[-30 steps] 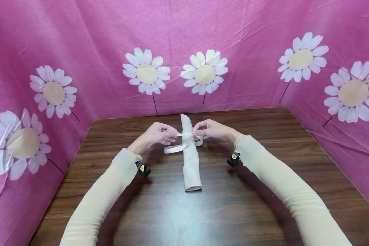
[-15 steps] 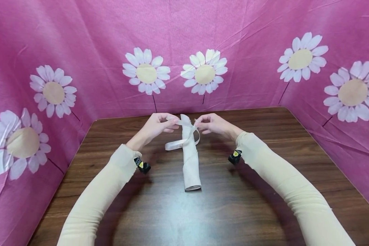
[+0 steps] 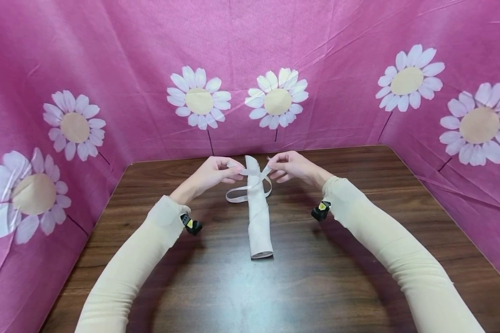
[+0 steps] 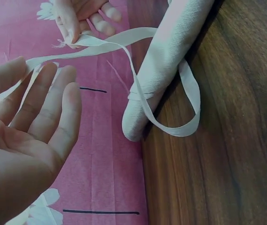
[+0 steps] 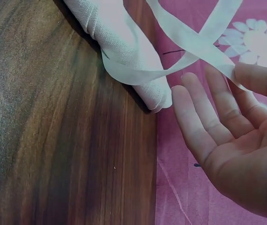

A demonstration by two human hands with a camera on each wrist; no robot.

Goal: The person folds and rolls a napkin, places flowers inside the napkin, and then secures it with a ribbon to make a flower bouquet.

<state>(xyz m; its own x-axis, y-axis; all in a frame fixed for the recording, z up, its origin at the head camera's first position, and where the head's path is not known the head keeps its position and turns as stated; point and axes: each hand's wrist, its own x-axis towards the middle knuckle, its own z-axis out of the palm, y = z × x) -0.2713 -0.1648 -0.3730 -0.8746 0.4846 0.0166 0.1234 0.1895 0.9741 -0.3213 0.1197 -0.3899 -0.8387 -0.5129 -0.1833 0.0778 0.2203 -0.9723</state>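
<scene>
A rolled off-white cloth (image 3: 260, 226) lies lengthwise on the wooden table, its woven texture plain in both wrist views. A pale ribbon (image 4: 175, 131) passes around it, standing out in a loose loop on either side. Over the far part of the roll the ribbon's two tails cross. My left hand (image 3: 210, 176) pinches one tail between thumb and index finger, just left of the roll. On the right side, my right hand (image 3: 296, 167) pinches the other tail the same way; frayed threads show at its tip. The other fingers of both hands are spread, slightly bent.
The brown wooden table (image 3: 341, 268) reaches to a pink curtain (image 3: 233, 37) with white daisies along the back and sides. Each cream sleeve carries a small black wrist camera (image 3: 190, 224). The roll's far end lies near the table's back edge.
Both hands have risen off the roll, and the right hand has drawn away to the right. The tails now lie apart in a crossing above the cloth. The roll stays in place.
</scene>
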